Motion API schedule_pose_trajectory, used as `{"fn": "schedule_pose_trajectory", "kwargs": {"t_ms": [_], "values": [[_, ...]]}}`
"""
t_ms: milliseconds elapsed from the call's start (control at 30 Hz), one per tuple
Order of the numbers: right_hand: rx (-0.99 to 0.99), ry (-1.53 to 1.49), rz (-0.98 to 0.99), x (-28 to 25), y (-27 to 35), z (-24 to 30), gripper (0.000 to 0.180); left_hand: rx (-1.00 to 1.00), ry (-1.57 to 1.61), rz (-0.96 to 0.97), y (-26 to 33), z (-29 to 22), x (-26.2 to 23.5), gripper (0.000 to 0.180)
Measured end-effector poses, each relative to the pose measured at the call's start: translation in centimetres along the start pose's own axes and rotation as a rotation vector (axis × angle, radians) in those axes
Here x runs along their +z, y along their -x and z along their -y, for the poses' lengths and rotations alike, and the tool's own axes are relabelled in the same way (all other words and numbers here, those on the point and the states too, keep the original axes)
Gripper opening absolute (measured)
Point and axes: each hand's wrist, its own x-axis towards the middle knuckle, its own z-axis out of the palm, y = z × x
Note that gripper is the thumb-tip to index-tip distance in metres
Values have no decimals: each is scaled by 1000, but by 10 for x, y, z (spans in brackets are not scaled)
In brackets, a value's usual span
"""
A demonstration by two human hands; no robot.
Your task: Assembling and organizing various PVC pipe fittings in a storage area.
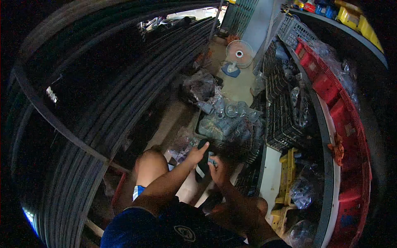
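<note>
In front of my knees, my left hand (197,156) is wrapped round a dark elongated object (203,166), its thumb lying along the upper end. The kind of object is too dark to tell. Close beside it, my right hand (220,170) is closed with fingertips on a small blue-grey piece (211,158), which seems to touch the dark object. Just beyond my hands, a black crate (237,145) carries clear plastic bags (231,124) of grey parts. Crumpled clear plastic (182,145) lies left of my left hand.
Long dark pipes (136,91) fill a rack along the left. A fan (239,54) with a blue base stands ahead on the floor. Stacked black crates (283,120), yellow bins (286,177) and a shelf with red bins (326,89) line the right side.
</note>
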Motion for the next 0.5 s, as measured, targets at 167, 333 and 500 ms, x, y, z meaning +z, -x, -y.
{"fn": "schedule_pose_trajectory", "kwargs": {"t_ms": [167, 333, 500], "values": [[1116, -1078, -11, -18, -19, 23, 38, 412, -126, 91, 4, -4, 1, 38], [927, -858, 12, -22, -14, 0, 41, 237, -172, 506, 1, -8, -14, 30], [72, -57, 149, -18, -6, -5, 29, -12, 28, 434, 37, -42, -10, 38]]}}
